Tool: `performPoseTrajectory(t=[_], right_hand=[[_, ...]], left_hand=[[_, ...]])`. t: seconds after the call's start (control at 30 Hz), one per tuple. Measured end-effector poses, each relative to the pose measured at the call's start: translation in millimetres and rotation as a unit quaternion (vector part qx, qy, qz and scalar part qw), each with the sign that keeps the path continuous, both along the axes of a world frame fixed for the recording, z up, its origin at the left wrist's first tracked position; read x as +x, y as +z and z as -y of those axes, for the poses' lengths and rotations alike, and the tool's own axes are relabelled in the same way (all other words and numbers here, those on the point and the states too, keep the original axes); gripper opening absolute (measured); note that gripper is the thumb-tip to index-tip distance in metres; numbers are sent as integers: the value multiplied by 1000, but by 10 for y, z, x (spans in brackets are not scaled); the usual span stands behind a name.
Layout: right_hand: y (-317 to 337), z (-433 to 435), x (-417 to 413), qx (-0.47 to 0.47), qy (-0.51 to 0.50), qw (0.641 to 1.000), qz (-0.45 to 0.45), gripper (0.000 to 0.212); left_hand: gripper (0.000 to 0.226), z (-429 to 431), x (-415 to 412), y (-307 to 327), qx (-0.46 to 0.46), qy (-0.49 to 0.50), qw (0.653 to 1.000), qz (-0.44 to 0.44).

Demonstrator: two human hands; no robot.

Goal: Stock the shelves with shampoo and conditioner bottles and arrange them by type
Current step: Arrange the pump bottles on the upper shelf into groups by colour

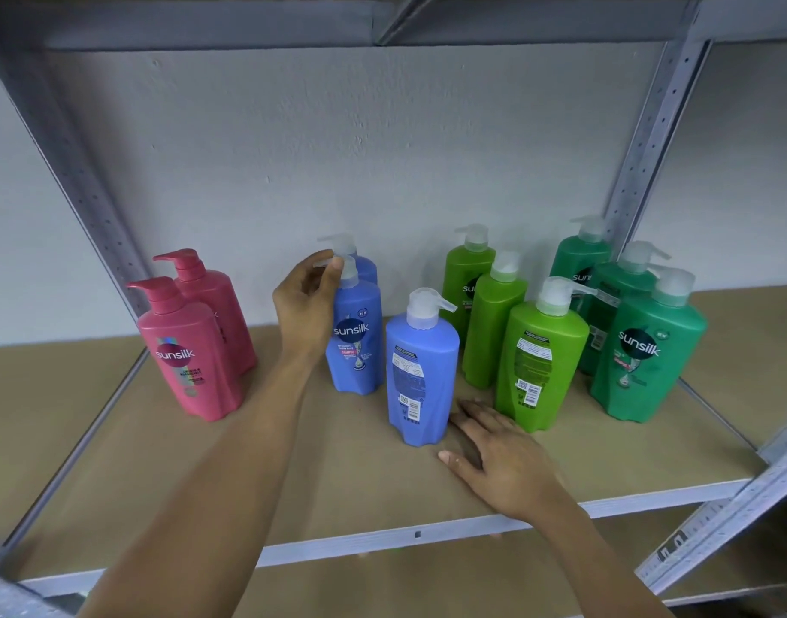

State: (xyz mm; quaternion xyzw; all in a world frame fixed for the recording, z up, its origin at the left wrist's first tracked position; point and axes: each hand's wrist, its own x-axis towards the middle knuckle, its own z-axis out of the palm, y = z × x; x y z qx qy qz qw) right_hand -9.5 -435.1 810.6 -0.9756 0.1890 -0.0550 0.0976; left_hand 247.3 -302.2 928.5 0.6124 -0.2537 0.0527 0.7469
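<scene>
Pinches pump (pixel 338 263) of middle blue Sunsilk bottle (pixel 358 341) with left hand (pixel 302 305), rests right hand (pixel 503 457) flat on shelf (pixel 249 483) beside back-facing blue bottle (pixel 420 376); could topple either if tugged sideways.

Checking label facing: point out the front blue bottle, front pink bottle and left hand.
front blue bottle (pixel 412 376): head view, back label.
front pink bottle (pixel 176 354): head view, sunsilk logo.
left hand (pixel 303 305): head view, back of hand.

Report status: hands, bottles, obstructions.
Left hand pinches pump of middle blue bottle. Right hand open on shelf beside front blue bottle, label backward. No obstruction seen.
</scene>
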Motion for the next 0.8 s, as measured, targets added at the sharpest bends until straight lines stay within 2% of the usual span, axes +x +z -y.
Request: performPoseTrajectory(t=[0.07, 0.2, 0.4, 0.57, 0.67, 0.8], right_hand=[[3, 3, 0, 3, 0, 1000, 0, 69], [6, 5, -1, 2, 0, 1000, -3, 72], [4, 2, 0, 2, 0, 1000, -2, 73], [20, -3, 6, 7, 3, 1000, 0, 83], [8, 4, 4, 11, 5, 1000, 1, 86], [-7, 12, 7, 11, 5, 1000, 2, 90]], left_hand=[[15, 9, 12, -19, -13, -16, 999, -26], [28, 3, 18, -44, -58, -43, 992, -99], [29, -11, 9, -59, -61, -47, 992, -104], [26, -97, -31, -291, -19, -52, 994, -90], [46, -203, -97, -456, 33, -63, 996, -56], [57, -317, -145, -793, 127, -85, 986, -59]])
